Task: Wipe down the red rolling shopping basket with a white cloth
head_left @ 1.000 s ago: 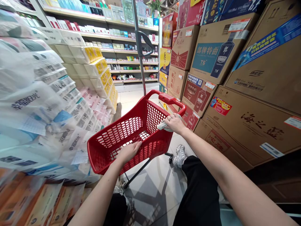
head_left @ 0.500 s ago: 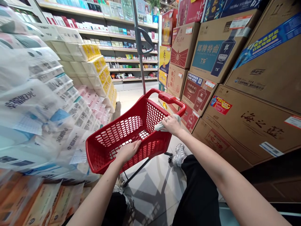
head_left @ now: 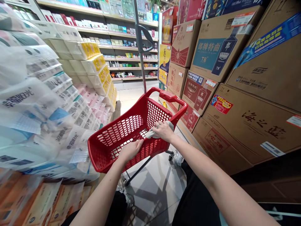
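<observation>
A red plastic shopping cart [head_left: 110,133] with slotted basket walls stands in front of me, its handle at the far right end. My left hand [head_left: 129,151] grips the basket's near rim, the fingers curled over it. Close beside it, farther right along the same rim, my right hand [head_left: 163,131] presses down a pale grey-white cloth [head_left: 150,134]. Part of the cloth is hidden under my fingers. Nothing lies in the visible part of the basket.
Plastic-wrapped tissue packs [head_left: 44,103] are piled on the left. Stacked cardboard boxes [head_left: 256,125] line the right side. Ahead rises a grey pole [head_left: 140,47], with stocked shelves [head_left: 131,50] behind it. My feet straddle the cart's legs on the tiled floor [head_left: 150,188].
My right hand has slid the cloth along the rim, away from the handle and toward my left hand. My left hand keeps its hold on the rim; the cart has shifted slightly right.
</observation>
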`<move>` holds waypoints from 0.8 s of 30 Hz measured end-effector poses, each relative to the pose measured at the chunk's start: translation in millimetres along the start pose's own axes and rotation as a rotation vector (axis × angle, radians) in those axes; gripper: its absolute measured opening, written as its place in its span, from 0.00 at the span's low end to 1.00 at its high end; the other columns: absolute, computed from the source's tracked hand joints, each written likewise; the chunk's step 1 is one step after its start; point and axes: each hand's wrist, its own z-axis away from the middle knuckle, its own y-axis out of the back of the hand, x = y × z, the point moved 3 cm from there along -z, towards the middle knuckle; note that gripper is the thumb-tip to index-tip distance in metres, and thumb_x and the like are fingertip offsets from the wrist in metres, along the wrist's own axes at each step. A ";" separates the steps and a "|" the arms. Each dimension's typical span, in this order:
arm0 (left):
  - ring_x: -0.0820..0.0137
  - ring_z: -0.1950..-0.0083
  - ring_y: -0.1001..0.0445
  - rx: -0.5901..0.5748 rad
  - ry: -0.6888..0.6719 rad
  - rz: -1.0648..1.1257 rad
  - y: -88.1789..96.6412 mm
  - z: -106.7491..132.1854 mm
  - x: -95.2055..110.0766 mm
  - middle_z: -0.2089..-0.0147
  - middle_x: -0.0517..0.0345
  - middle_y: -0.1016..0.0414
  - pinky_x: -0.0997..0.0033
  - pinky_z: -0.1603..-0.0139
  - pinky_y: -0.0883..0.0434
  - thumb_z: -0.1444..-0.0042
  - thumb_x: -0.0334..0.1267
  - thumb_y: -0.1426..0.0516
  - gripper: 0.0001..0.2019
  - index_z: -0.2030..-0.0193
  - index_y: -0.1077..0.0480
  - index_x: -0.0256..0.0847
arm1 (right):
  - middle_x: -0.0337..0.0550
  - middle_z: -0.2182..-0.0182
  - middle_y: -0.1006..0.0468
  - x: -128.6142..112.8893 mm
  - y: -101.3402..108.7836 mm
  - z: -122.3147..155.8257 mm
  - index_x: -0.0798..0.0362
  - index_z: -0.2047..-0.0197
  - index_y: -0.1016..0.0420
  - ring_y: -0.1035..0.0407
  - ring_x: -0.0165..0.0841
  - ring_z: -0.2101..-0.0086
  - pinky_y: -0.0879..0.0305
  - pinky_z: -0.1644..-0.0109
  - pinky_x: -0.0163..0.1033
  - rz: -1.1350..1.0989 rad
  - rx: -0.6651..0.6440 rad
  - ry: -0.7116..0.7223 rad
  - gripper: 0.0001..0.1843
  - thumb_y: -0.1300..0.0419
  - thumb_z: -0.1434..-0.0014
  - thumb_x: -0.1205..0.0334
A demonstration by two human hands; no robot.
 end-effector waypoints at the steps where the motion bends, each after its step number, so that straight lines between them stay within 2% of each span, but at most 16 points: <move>1: 0.56 0.48 0.28 -0.001 0.007 0.001 0.2 -0.1 -1.4 0.50 0.51 0.24 0.63 0.55 0.35 0.41 0.62 0.70 0.36 0.48 0.30 0.49 | 0.48 0.57 0.29 -0.4 1.4 -1.3 0.50 0.57 0.28 0.39 0.41 0.55 0.48 0.56 0.44 -0.002 -0.007 0.001 0.18 0.48 0.39 0.45; 7: 0.56 0.50 0.27 -0.005 0.032 -0.009 2.0 2.1 -5.1 0.52 0.53 0.24 0.62 0.56 0.34 0.42 0.63 0.70 0.35 0.49 0.30 0.51 | 0.45 0.64 0.27 -1.4 1.6 -7.4 0.51 0.61 0.28 0.37 0.38 0.59 0.49 0.56 0.43 -0.002 -0.056 0.013 0.19 0.47 0.40 0.44; 10: 0.56 0.52 0.26 0.010 0.032 -0.024 3.0 3.6 -4.0 0.54 0.54 0.23 0.62 0.57 0.34 0.42 0.62 0.71 0.35 0.51 0.29 0.52 | 0.44 0.64 0.27 -2.3 -0.8 -8.1 0.51 0.62 0.28 0.37 0.38 0.59 0.49 0.55 0.43 0.006 -0.053 0.027 0.18 0.45 0.41 0.44; 14: 0.57 0.52 0.26 0.011 0.023 -0.021 4.2 4.9 -2.7 0.53 0.55 0.23 0.63 0.57 0.35 0.42 0.62 0.71 0.35 0.51 0.29 0.53 | 0.45 0.63 0.27 -0.8 -3.6 -5.6 0.52 0.60 0.30 0.37 0.38 0.59 0.48 0.56 0.42 0.039 -0.032 0.068 0.13 0.47 0.38 0.51; 18: 0.56 0.53 0.26 0.013 0.021 -0.019 5.3 6.5 -2.5 0.54 0.53 0.23 0.62 0.57 0.34 0.42 0.62 0.72 0.36 0.51 0.29 0.51 | 0.45 0.62 0.28 22.8 1.6 5.7 0.51 0.58 0.30 0.37 0.37 0.59 0.47 0.53 0.43 0.084 -0.002 0.117 0.10 0.51 0.36 0.60; 22: 0.55 0.53 0.26 0.020 0.027 -0.028 5.3 7.2 -2.5 0.53 0.52 0.23 0.61 0.57 0.34 0.42 0.62 0.72 0.36 0.51 0.29 0.51 | 0.47 0.59 0.28 61.4 13.5 22.0 0.50 0.56 0.29 0.40 0.40 0.54 0.54 0.43 0.52 0.123 0.076 -0.021 0.12 0.49 0.36 0.56; 24: 0.55 0.52 0.26 0.022 0.027 -0.035 5.2 6.7 -2.3 0.53 0.52 0.23 0.61 0.56 0.34 0.42 0.61 0.72 0.36 0.50 0.29 0.51 | 0.47 0.55 0.28 70.7 17.5 27.7 0.50 0.54 0.30 0.41 0.42 0.51 0.59 0.40 0.56 0.128 0.106 -0.067 0.13 0.50 0.36 0.54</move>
